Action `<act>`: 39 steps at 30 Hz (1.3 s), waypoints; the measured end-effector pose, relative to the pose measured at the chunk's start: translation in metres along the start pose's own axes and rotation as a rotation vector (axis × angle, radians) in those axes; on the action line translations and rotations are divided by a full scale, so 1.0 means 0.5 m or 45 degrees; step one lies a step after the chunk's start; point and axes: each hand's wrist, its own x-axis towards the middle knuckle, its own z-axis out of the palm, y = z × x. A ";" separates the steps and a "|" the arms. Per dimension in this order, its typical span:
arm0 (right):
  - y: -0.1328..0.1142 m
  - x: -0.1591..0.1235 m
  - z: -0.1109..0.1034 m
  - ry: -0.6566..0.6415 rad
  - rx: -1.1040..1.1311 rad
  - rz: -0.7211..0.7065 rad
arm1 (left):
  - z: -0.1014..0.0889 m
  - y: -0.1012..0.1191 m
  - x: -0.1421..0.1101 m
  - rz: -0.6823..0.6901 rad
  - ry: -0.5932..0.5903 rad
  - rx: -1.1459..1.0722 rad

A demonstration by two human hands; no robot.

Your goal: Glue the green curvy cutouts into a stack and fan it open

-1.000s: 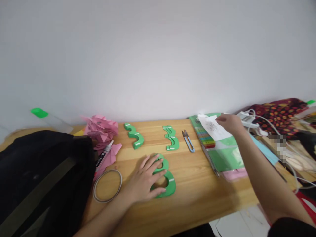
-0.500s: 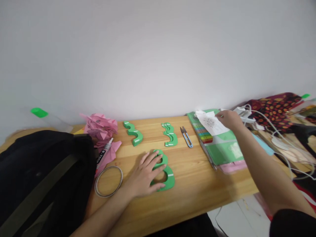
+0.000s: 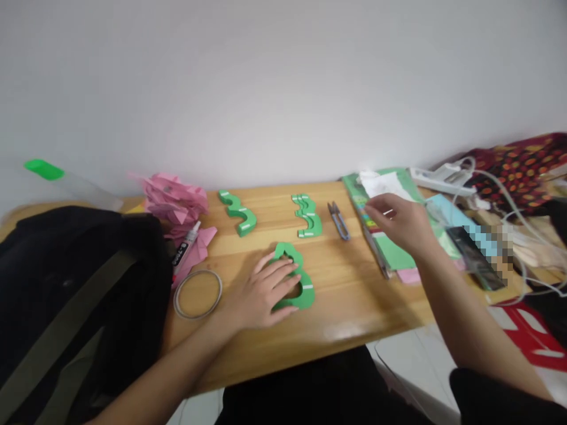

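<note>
My left hand [image 3: 268, 289] lies with its fingers spread over a green figure-eight-like cutout [image 3: 306, 295] with a whitish strip on it. My right hand [image 3: 394, 218] hovers over a green folder [image 3: 392, 252], thumb and fingertips drawn together. Whatever is between those fingertips, if anything, is too small to make out. Behind my right hand, a creased white paper [image 3: 390, 184] lies on the folder. Farther back are a wavy green cutout [image 3: 239, 213] and a stack of green 3-shaped cutouts [image 3: 310, 215]. Blue-handled thread snips [image 3: 339, 221] lie beside the stack.
A dark bag [image 3: 80, 283] fills the left side. Near it are crumpled pink paper [image 3: 172, 198], a B-7000 glue tube [image 3: 185, 251] and a roll of tape [image 3: 177, 301]. To the right lie a phone [image 3: 476, 260], a white power strip [image 3: 443, 180] and cables.
My right hand has come away from the white paper, moving left and nearer to me. My left hand stays on the green cutout. The view has tilted and shifted slightly.
</note>
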 end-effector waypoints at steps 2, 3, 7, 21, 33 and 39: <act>-0.041 -0.072 0.021 -0.145 0.167 -0.098 | -0.004 0.008 0.001 0.036 0.042 -0.049; -0.057 -0.106 0.033 -0.206 0.245 -0.129 | -0.006 0.010 0.001 0.047 0.040 -0.084; -0.098 -0.201 0.081 -0.402 0.508 -0.174 | -0.015 0.014 0.002 0.104 -0.076 -0.185; -0.118 -0.237 0.160 -0.479 0.372 -0.306 | -0.011 0.012 0.002 0.058 -0.271 -0.170; -0.112 -0.215 0.157 -0.522 0.225 -0.571 | -0.010 0.010 0.004 0.072 -0.226 -0.173; -0.113 -0.197 0.153 -0.613 0.278 -0.532 | -0.009 0.010 0.004 0.055 -0.257 -0.166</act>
